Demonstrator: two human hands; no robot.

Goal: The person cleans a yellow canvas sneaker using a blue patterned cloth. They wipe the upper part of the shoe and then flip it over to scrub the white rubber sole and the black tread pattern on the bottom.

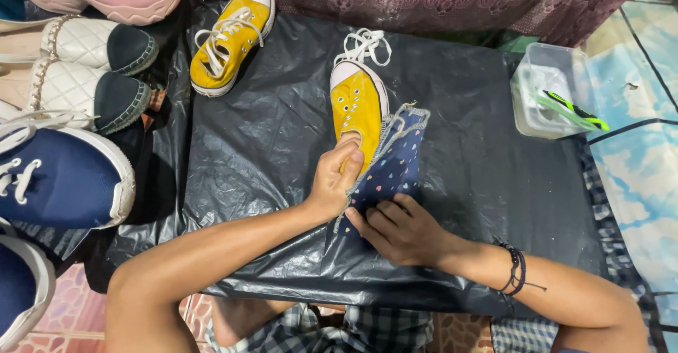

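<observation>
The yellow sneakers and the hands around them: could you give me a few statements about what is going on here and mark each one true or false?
1. The left hand grips the heel end of a yellow sneaker. True.
2. The right hand holds a brush. False: it presses flat on a dark blue dotted cloth beside the shoe.
3. The second yellow sneaker still has its laces in. True.
4. The held sneaker is laced up. False: its eyelets are empty, and white laces lie loose at its toe.
5. The work surface is bare wood. False: it is covered by a black plastic sheet.
</observation>
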